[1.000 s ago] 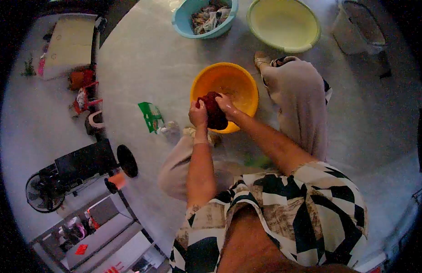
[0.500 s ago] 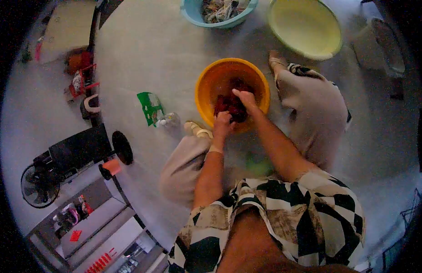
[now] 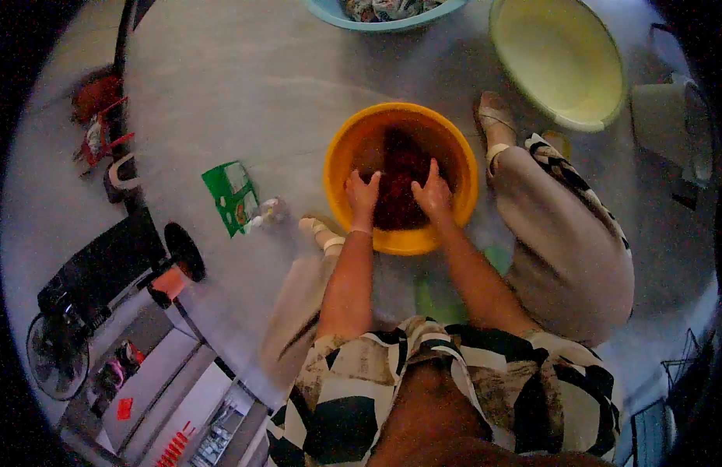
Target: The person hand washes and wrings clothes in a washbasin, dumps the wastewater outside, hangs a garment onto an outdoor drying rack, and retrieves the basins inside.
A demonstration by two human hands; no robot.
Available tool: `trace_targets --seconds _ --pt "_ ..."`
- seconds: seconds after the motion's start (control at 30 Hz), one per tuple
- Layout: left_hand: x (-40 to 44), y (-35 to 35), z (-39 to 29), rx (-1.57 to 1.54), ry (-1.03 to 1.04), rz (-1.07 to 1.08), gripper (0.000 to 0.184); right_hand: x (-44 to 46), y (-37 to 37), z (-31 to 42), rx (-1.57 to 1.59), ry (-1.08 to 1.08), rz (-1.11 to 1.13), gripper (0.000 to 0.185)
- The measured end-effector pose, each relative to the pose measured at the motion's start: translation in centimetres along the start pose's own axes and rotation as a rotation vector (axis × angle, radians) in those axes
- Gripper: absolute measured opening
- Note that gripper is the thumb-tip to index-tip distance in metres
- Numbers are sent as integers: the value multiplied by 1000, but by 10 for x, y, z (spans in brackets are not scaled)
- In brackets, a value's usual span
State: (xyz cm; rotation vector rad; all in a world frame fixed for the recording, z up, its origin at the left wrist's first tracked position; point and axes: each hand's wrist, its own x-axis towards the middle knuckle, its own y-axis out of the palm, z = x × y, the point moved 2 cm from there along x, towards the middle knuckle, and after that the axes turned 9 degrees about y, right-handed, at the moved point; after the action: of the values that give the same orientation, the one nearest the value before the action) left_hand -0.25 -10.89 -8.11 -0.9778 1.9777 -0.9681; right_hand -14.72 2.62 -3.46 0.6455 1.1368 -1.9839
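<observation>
An orange plastic basin [image 3: 404, 243] stands on the floor between my feet. Inside it lies a dark red heap [image 3: 400, 198] that looks like cloth, though the image is too grainy to be sure. My left hand [image 3: 362, 196] is within the basin at the heap's left side, its thumb and fingers apart. On the opposite side my right hand [image 3: 432, 194] is also open, thumb pointing up, against or just beside the heap. Fingertips of both hands are partly hidden.
A blue basin [image 3: 392, 25] with crumpled items is at the top, a pale yellow tub [image 3: 559, 62] upper right. Left of my foot lie a green packet [image 3: 230, 196] and a clear bag [image 3: 272, 212]. A fan [image 3: 57, 356] and shelf [image 3: 155, 381] stand lower left.
My hands have spread apart to opposite sides of the basin, and their grasp on the red heap has loosened. The view has shifted slightly.
</observation>
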Motion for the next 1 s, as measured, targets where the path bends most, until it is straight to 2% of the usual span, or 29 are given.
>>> trace_targets --seconds 0.07,0.17,0.27,0.3,0.37,0.4,0.47,0.53,0.6,0.7,0.8,0.93,1.0 --pt "13 26 -1 3 73 42 62 1 -12 10 214 198 194 85" --pt "-5 38 -40 317 200 115 62 27 11 -11 333 183 160 96" --pt "-16 23 -63 -273 200 357 63 37 24 -10 516 293 261 106" --pt "-27 12 -76 -261 303 299 49 40 25 -8 617 281 302 107" --pt "-47 -2 -104 -164 203 348 41 49 23 -8 824 254 380 109" --pt "-57 -12 -118 -114 151 370 38 58 28 -15 892 236 430 105" --pt "-77 -36 -139 -57 200 330 33 96 67 -49 1027 197 535 99" --pt "-85 -49 -153 -58 276 249 32 112 95 -64 1001 202 412 67" --pt "-88 -58 -159 -115 377 108 33 67 54 -18 1142 -18 632 52" --pt "-73 -67 -163 71 347 9 34 39 36 6 1187 -63 673 48" --pt "-57 -72 -156 179 368 -82 31 30 34 16 1066 37 526 44" --pt "-42 -53 -136 124 260 -116 33 17 19 34 824 227 337 40" --pt "-29 -41 -113 157 39 -99 37 9 9 43 847 279 337 38"
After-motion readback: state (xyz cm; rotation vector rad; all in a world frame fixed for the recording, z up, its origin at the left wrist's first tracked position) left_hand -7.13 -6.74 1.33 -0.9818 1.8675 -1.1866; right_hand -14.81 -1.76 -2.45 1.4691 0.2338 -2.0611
